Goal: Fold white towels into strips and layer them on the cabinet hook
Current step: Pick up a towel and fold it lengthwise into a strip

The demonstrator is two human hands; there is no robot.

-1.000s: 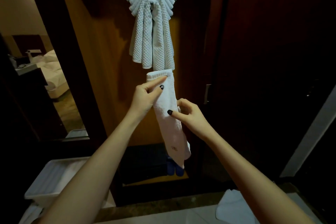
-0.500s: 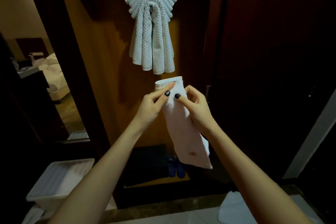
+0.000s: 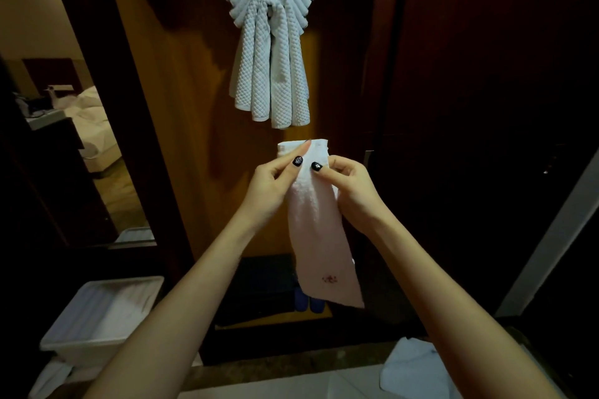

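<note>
The hanging towels (image 3: 269,52) are covering the cabinet hook. The left hand (image 3: 270,186) and right hand (image 3: 355,188) are hiding both side edges of the folded strip (image 3: 319,230) near its top. The red mark (image 3: 330,278) low on the strip is showing too small to read. The strip is screening part of two blue objects (image 3: 308,303). The bottom edge is cutting off a white cloth (image 3: 410,369) on the counter (image 3: 259,389).

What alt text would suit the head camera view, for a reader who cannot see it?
The left hand and the right hand pinch a narrow folded white terry towel strip near its top; it hangs down before a brown wooden cabinet door. Above it, a layered bundle of white waffle-weave towels hangs on the door.
</note>
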